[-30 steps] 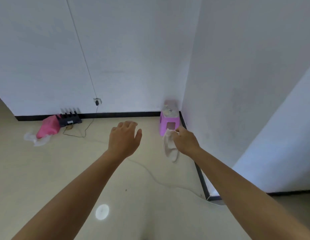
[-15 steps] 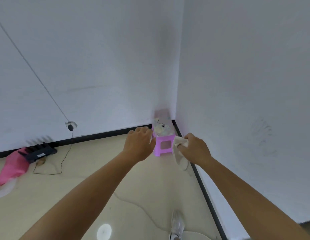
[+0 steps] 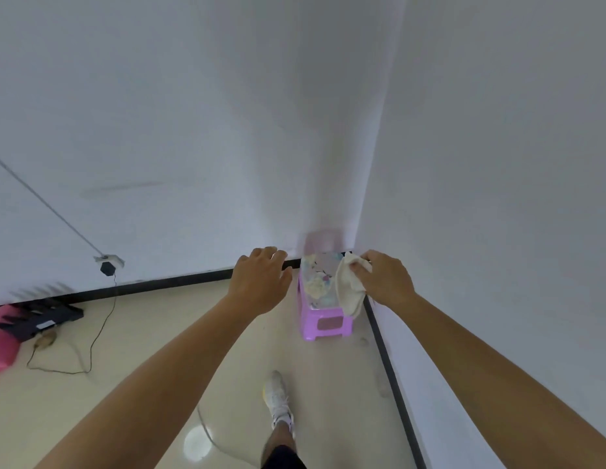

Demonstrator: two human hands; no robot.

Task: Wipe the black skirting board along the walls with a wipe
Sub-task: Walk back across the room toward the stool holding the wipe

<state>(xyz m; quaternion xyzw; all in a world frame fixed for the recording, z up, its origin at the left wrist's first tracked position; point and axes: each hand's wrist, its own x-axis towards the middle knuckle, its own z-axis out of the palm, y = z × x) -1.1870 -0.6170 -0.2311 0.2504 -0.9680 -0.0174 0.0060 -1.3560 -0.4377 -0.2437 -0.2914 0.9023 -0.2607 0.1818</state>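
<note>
Right hand (image 3: 387, 280): we're gripping the wipe (image 3: 349, 289), which dangles over the stool (image 3: 325, 324).
Left hand (image 3: 261, 282): fingers relaxed, holding nothing.
Skirting board (image 3: 382, 353): near our wipe.

Off-white wipe (image 3: 350, 292), crumpled and limp, near the corner; thin black skirting board (image 3: 391, 377) along both wall bases.

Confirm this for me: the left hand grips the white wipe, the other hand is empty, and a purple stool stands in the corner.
Wrong on one point: the head view shows the right hand gripping the white wipe, and the left hand is the empty one. The purple stool does stand in the corner.
</note>
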